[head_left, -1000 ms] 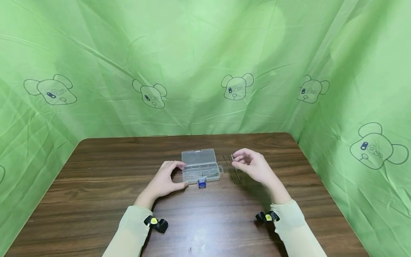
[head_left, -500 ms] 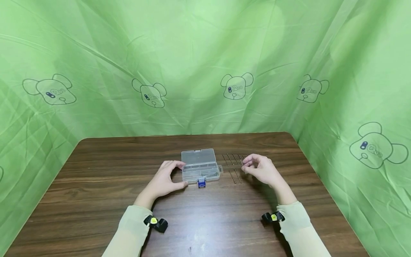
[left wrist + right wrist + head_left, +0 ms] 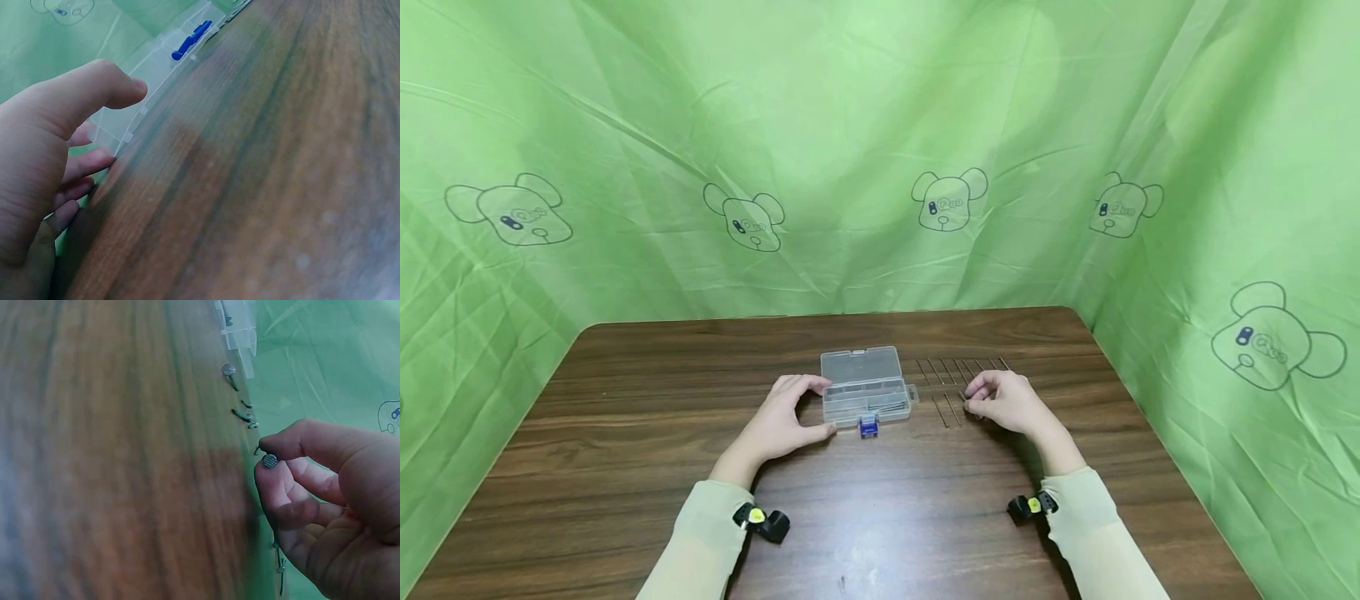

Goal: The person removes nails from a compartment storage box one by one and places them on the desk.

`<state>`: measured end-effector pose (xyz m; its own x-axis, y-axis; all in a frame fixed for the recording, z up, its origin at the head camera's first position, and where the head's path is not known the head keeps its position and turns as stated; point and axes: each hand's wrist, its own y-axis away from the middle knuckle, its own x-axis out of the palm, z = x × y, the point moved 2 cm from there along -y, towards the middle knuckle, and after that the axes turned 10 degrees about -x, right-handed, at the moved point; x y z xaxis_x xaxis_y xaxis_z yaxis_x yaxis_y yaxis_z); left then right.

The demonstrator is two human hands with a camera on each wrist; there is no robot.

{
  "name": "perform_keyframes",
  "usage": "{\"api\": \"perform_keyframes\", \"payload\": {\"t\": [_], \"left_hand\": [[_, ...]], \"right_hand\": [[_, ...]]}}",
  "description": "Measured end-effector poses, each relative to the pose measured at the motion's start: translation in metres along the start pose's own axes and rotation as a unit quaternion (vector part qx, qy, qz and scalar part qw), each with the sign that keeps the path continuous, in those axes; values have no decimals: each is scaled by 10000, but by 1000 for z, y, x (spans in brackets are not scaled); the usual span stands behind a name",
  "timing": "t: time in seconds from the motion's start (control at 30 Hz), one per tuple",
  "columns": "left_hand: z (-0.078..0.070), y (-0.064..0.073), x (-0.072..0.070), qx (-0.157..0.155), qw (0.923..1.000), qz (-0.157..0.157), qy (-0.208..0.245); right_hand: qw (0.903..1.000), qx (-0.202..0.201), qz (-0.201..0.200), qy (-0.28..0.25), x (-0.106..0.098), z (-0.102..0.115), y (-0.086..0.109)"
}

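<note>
A clear plastic compartment box stands with its lid laid back and its blue latch facing the front. Several nails lie inside the box. My left hand holds the left end of it, thumb at the front corner and fingers farther back. To the right, my right hand pinches a nail between thumb and index finger, its round patterned head facing the right wrist camera. A back row of several nails lies beyond that hand, partly hidden by it. Two more nails form a nearer row on its left.
All of this rests on a brown wood-grain table. Green cloth printed with bear faces hangs around the table's back and sides. A hanging tab sticks out from the box's right end.
My right hand has moved right and slightly toward the front, from the back row to the nearer row. More of the back row of nails shows. My left hand stays on the box.
</note>
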<state>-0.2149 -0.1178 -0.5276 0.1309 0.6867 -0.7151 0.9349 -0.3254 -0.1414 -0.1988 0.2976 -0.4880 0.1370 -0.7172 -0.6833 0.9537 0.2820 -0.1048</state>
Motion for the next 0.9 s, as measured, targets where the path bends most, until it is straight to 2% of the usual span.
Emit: {"api": "perform_keyframes", "payload": {"t": [0.23,0.47,0.9], "left_hand": [[1,-1,0,30,10000,-18,-26],[2,-1,0,55,10000,-3,-14],[1,-1,0,25,10000,0,-32]], "right_hand": [[9999,-19,-85,96,3,-1,-1],[9992,166,-23,-375,5,1,-1],[9982,234,67,-551,4,2,0]]}}
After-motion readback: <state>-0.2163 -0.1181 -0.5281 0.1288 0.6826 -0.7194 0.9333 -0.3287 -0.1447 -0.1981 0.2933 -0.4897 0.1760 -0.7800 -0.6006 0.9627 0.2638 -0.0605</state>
